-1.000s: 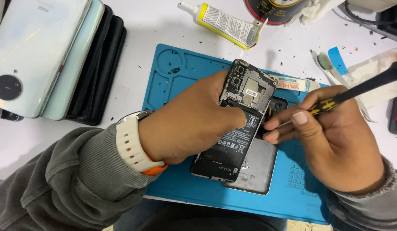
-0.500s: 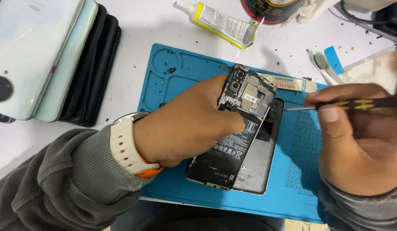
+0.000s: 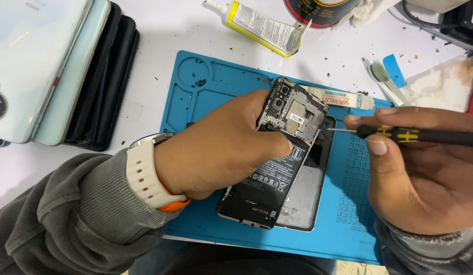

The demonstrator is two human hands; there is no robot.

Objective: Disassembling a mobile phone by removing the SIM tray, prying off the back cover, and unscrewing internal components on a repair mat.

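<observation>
Opened phone (image 3: 277, 168), back removed, battery and board exposed, on blue mat (image 3: 206, 86); left hand (image 3: 216, 147) fingers clasping it. Right hand (image 3: 420, 173) fingers pinching screwdriver (image 3: 414, 135), tip at frame edge; board still seated.

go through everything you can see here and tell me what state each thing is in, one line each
Black opened smartphone with exposed battery: back removed, tilted up off its grey rear cover.
Black-and-yellow-handled screwdriver: level, tip at the phone's upper right edge.
Left hand: gripping the phone.
Right hand: closed on the screwdriver.
Yellow glue tube: lying down, capped.
Blue silicone repair mat: flat, speckled with debris.
</observation>
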